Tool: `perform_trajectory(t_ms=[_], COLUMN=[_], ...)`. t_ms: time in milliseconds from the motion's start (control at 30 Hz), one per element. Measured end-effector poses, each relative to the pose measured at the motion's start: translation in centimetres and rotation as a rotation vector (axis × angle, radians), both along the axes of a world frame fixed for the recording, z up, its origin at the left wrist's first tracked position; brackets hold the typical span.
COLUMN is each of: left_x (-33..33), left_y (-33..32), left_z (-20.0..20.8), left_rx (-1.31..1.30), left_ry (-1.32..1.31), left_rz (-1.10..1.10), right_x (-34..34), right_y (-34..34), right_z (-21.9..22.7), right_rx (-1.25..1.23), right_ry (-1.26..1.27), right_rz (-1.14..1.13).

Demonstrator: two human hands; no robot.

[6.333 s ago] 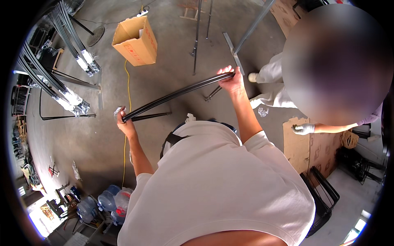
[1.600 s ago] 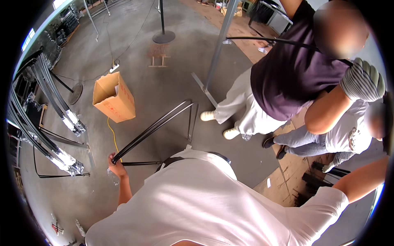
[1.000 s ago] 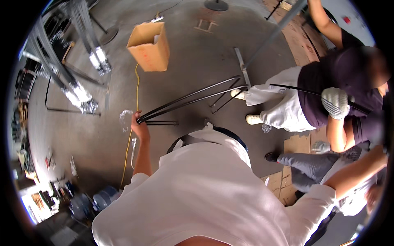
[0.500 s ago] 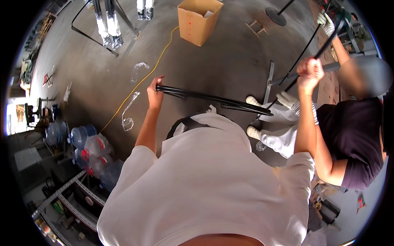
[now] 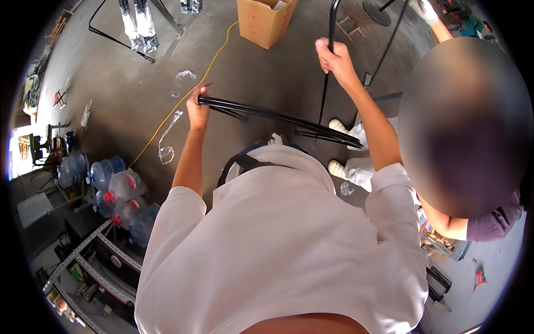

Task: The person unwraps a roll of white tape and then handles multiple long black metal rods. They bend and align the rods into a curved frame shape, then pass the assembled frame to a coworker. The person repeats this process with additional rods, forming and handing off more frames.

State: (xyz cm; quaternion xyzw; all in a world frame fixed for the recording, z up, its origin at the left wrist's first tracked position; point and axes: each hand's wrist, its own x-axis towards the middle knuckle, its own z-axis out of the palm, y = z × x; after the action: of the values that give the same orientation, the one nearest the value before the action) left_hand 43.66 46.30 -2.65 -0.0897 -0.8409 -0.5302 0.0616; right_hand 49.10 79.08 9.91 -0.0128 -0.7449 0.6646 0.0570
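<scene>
At the left, my left hand is closed round the end of a bundle of black metal tubes, which slopes across in front of my body down to the right. Thin legs or rods stick out under the bundle. Raised to the right, my right hand grips a black metal bar with a bent top. That bar stands nearly upright, its lower end close to the bundle. To my right is a co-worker, whose gloved hand is beside another thin dark rod.
An open cardboard box stands ahead, with a yellow cable running from it across the floor. Large water bottles are piled at the left beside a metal rack. Foil-wrapped tubes stand at the far left.
My right hand has swung left and forward with its black bar, away from the co-worker's gloved hand. My left hand keeps its grip on the bundle. The view has shifted slightly.
</scene>
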Motion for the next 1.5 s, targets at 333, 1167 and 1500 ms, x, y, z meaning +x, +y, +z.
perform_trajectory(t_ms=[333, 1167, 1500], left_x=[1.5, 0.0, 0.0], left_y=[-0.2, 0.4, 0.2], left_z=[0.7, 0.6, 0.2], left_rx=[0.081, -0.014, 0.239], left_ry=[-0.044, 0.062, -0.013], left_rz=[0.004, -0.042, -0.071], right_x=[5.5, 8.8, 12.1], right_y=[6.2, 12.1, 5.6], right_z=[-4.3, -2.1, -0.7], right_rx=[-0.158, 0.458, 0.883], right_ry=[-0.264, -0.608, -0.19], right_rz=[0.131, -0.357, -0.271])
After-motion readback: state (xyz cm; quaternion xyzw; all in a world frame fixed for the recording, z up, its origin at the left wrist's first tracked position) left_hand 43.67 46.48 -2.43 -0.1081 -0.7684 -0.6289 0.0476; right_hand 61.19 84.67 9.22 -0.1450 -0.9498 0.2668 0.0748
